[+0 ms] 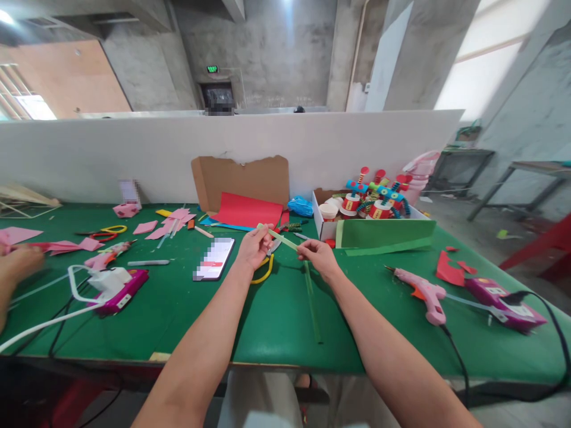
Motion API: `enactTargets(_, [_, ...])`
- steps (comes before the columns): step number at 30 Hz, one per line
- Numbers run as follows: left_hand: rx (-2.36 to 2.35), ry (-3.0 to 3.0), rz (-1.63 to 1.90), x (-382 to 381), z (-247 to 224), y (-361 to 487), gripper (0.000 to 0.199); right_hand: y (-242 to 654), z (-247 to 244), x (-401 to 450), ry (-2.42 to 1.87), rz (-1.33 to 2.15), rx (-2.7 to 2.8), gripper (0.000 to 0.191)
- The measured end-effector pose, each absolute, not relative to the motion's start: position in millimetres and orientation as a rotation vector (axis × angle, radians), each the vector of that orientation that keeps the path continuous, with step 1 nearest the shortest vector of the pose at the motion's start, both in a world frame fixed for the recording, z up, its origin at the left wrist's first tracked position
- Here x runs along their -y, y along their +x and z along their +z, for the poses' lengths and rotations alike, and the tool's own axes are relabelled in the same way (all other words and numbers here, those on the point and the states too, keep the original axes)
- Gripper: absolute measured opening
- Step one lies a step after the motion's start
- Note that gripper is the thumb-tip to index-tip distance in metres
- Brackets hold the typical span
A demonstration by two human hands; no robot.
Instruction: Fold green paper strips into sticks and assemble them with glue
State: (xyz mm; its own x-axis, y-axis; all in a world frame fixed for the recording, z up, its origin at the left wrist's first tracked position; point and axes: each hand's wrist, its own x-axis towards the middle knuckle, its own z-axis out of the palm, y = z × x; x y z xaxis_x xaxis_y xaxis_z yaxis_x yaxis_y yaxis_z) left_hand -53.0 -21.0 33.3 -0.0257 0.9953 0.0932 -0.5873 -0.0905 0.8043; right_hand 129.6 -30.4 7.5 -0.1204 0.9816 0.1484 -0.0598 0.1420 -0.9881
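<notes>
A narrow green paper strip (285, 239) is stretched between my two hands above the table. My left hand (255, 246) pinches its far left end. My right hand (317, 255) grips it farther along, and a length of green strip (312, 300) hangs or lies below that hand toward the table's front edge. Just under my left hand are yellow-handled scissors (266, 271), partly hidden by the hand. To the left of my left hand lies a phone (214, 259) with its screen lit.
On the right, a box (317, 220) holds red-and-white cup figures, with green paper (386, 233) against its front. A pink glue gun (422, 288) and a purple power strip (506, 303) lie nearer. Red paper (250, 209) sits behind. A co-worker's hand (20, 267) is at far left.
</notes>
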Motion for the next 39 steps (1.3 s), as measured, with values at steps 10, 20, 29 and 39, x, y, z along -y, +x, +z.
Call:
enactTargets(10, [-0.732, 0.858, 1.544, 24, 26, -37, 0.024, 138, 18, 36, -1.196, 0.521, 1.526, 0.023])
enactTargets(20, [-0.714, 1.086, 1.406, 39, 13, -10, 0.040, 107, 13, 54, -0.887, 0.628, 1.719, 0.055])
enactTargets(29, [-0.811, 1.206, 1.307, 33, 9, -20, 0.043, 122, 18, 47, -0.953, 0.477, 1.758, 0.030])
enactTargets(39, [-1.076, 1.500, 1.457, 26, 22, -46, 0.021, 126, 19, 44, -0.965, 0.737, 1.649, 0.016])
